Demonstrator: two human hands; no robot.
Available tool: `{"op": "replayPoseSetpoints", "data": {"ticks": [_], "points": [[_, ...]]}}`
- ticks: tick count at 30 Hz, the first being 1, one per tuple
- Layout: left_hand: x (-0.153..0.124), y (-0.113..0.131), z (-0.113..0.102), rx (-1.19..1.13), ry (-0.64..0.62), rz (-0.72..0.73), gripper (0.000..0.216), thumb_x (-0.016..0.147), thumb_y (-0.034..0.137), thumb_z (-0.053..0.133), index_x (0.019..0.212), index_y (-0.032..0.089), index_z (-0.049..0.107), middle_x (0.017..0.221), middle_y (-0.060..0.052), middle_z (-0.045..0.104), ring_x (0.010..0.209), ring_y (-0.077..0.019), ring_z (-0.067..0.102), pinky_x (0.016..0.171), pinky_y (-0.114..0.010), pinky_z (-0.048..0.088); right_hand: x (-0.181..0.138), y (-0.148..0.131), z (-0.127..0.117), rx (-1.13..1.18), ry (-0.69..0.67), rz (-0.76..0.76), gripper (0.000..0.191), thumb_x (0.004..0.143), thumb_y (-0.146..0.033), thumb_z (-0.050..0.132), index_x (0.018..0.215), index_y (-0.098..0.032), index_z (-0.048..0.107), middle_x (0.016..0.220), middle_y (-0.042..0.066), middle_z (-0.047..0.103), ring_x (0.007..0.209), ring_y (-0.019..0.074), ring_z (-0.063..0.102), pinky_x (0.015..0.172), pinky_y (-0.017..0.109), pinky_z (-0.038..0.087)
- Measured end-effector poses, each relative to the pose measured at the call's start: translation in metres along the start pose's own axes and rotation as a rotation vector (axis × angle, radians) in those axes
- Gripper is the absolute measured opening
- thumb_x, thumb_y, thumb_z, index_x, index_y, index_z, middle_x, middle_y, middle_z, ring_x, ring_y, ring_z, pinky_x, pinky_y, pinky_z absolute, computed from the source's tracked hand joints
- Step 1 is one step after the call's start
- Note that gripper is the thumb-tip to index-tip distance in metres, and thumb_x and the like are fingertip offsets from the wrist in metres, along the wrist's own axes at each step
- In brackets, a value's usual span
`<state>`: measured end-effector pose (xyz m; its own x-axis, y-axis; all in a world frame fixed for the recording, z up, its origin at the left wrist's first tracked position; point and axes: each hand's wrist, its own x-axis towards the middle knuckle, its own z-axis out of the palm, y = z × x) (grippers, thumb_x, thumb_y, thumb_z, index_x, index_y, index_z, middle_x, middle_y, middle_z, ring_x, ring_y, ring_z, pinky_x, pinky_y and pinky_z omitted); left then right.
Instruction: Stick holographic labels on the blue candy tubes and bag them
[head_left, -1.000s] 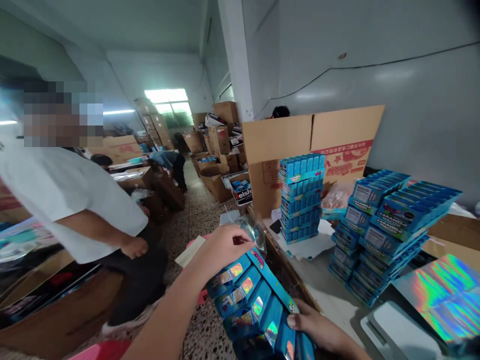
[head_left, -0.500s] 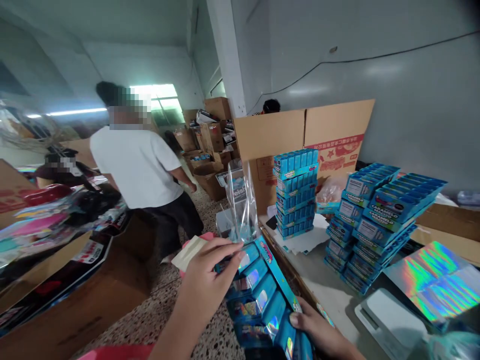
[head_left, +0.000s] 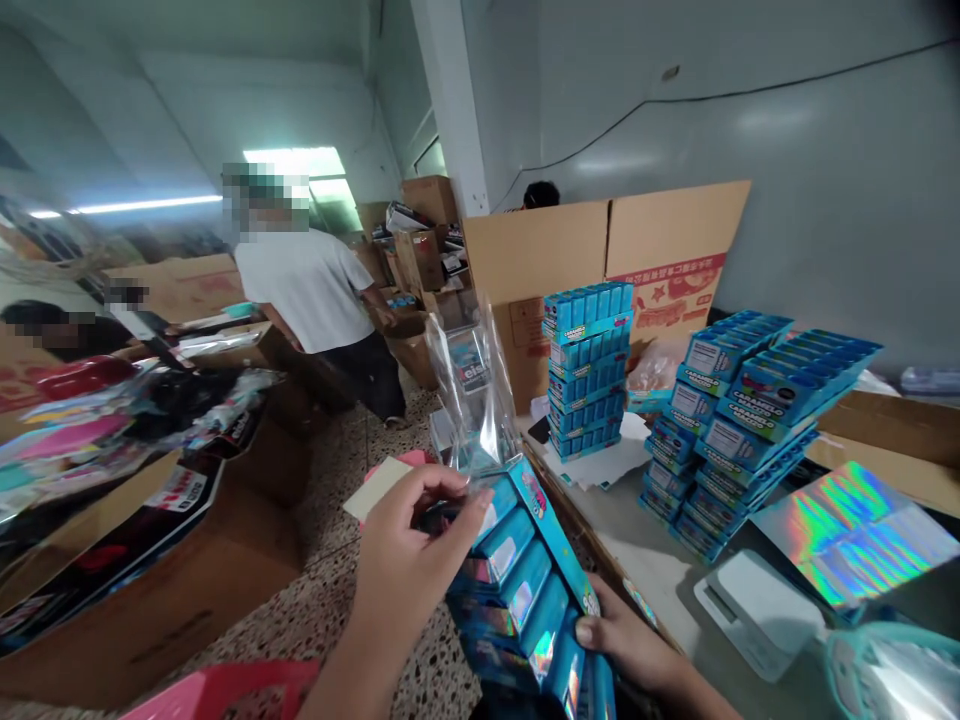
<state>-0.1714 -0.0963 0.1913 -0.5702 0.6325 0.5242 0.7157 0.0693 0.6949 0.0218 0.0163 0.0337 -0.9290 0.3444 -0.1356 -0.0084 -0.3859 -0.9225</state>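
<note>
The blue box of slim packs [head_left: 534,590] slants between two hands, above the speckled floor [head_left: 330,590] and beside the table's edge; its ridged rows carry glossy, iridescent patches. From the left, a brown cardboard carton [head_left: 225,560] sits with its flaps folded out, then comes a moulded pink plastic piece [head_left: 225,690], and a flat, pale card [head_left: 379,485]. The left hand [head_left: 409,530] curls at the box's upper end, thumb and forefinger narrowed together — whether they pinch any film, I cannot tell. Clear plastic film [head_left: 474,405] rises there, creased and shiny. The right hand [head_left: 626,640] grips the lower side, thumb pressed on the packs. Beyond, on the smooth, pale table [head_left: 649,570], stands a square-cornered stack of blue boxes [head_left: 589,370]; farther right lie a rounded white plastic device [head_left: 761,615], a mirror-like rainbow sheet [head_left: 855,535] and a teal basket [head_left: 838,665].
</note>
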Motion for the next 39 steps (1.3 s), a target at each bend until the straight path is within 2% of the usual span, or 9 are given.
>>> {"op": "replayPoseSetpoints", "data": {"ticks": [5, 8, 11, 16, 19, 22, 28, 34, 39], "points": [[-0.008, -0.009, -0.002, 0.035, -0.097, 0.234, 0.014, 0.086, 0.031, 0.067, 0.099, 0.025, 0.067, 0.102, -0.003, 0.071, 0.100, -0.0196, 0.066, 0.088, -0.033, 0.055, -0.004, 0.021, 0.000, 0.082, 0.084, -0.029, 0.087, 0.055, -0.070, 0.079, 0.123, -0.018, 0.062, 0.111, 0.014, 0.069, 0.107, 0.0358, 0.063, 0.099, 0.053, 0.046], [-0.009, -0.018, 0.003, 0.021, -0.170, 0.258, 0.020, 0.091, 0.033, 0.062, 0.109, 0.027, 0.067, 0.113, -0.007, 0.068, 0.111, -0.0220, 0.063, 0.094, -0.038, 0.054, -0.008, 0.030, 0.000, 0.097, 0.120, -0.030, 0.084, 0.056, -0.070, 0.078, 0.121, -0.018, 0.064, 0.110, 0.014, 0.069, 0.105, 0.0360, 0.064, 0.099, 0.053, 0.046], [-0.011, -0.027, 0.009, 0.004, -0.194, 0.247, 0.018, 0.091, 0.032, 0.063, 0.108, 0.027, 0.066, 0.111, -0.006, 0.067, 0.106, -0.0198, 0.064, 0.092, -0.035, 0.054, -0.013, 0.030, -0.005, 0.084, 0.132, -0.010, 0.080, 0.058, -0.065, 0.081, 0.120, -0.018, 0.065, 0.111, 0.013, 0.070, 0.108, 0.0362, 0.062, 0.100, 0.053, 0.045], [-0.015, -0.030, 0.017, 0.030, -0.183, 0.277, 0.020, 0.089, 0.028, 0.066, 0.109, 0.028, 0.066, 0.110, -0.003, 0.067, 0.104, -0.0175, 0.064, 0.091, -0.031, 0.053, -0.005, 0.002, -0.011, 0.089, 0.088, -0.098, 0.080, 0.063, -0.069, 0.077, 0.123, -0.018, 0.064, 0.124, 0.014, 0.066, 0.121, 0.0394, 0.055, 0.105, 0.055, 0.039], [-0.016, -0.024, 0.020, 0.031, -0.189, 0.308, 0.019, 0.088, 0.026, 0.067, 0.108, 0.028, 0.067, 0.108, -0.002, 0.068, 0.103, -0.0172, 0.065, 0.091, -0.031, 0.054, 0.010, -0.026, -0.002, 0.093, 0.102, -0.289, 0.081, 0.076, -0.071, 0.067, 0.140, -0.025, 0.051, 0.148, 0.010, 0.050, 0.140, 0.0324, 0.039, 0.115, 0.049, 0.030], [-0.014, -0.017, 0.022, 0.028, -0.189, 0.333, 0.019, 0.088, 0.026, 0.068, 0.107, 0.027, 0.068, 0.106, -0.003, 0.069, 0.101, -0.0172, 0.065, 0.090, -0.031, 0.055, 0.022, -0.045, 0.011, 0.166, 0.076, -0.367, 0.075, 0.083, -0.068, 0.061, 0.146, -0.030, 0.044, 0.155, 0.005, 0.042, 0.144, 0.0252, 0.035, 0.120, 0.042, 0.024], [-0.010, -0.014, 0.025, 0.004, -0.181, 0.282, 0.018, 0.086, 0.027, 0.070, 0.104, 0.025, 0.069, 0.104, -0.004, 0.069, 0.098, -0.0183, 0.065, 0.088, -0.034, 0.054, 0.025, -0.041, 0.016, 0.464, 0.045, -0.220, 0.064, 0.087, -0.063, 0.059, 0.141, -0.029, 0.050, 0.147, 0.006, 0.052, 0.135, 0.0274, 0.049, 0.118, 0.047, 0.029], [-0.011, -0.010, 0.024, -0.123, -0.100, 0.219, 0.015, 0.082, 0.025, 0.074, 0.096, 0.024, 0.069, 0.099, -0.002, 0.070, 0.098, -0.0188, 0.066, 0.090, -0.035, 0.054, 0.024, -0.035, 0.011, 0.422, 0.139, -0.210, 0.070, 0.079, -0.057, 0.073, 0.140, -0.030, 0.053, 0.154, 0.003, 0.044, 0.142, 0.0270, 0.040, 0.122, 0.045, 0.022], [-0.011, -0.014, 0.021, -0.080, -0.001, 0.271, 0.008, 0.086, 0.015, 0.067, 0.089, 0.023, 0.068, 0.092, -0.001, 0.070, 0.087, -0.0147, 0.068, 0.077, -0.027, 0.058, 0.022, -0.038, 0.014, 0.415, 0.185, -0.177, 0.082, 0.071, -0.061, 0.078, 0.142, -0.030, 0.051, 0.153, 0.004, 0.045, 0.145, 0.0287, 0.033, 0.123, 0.047, 0.019]]}}
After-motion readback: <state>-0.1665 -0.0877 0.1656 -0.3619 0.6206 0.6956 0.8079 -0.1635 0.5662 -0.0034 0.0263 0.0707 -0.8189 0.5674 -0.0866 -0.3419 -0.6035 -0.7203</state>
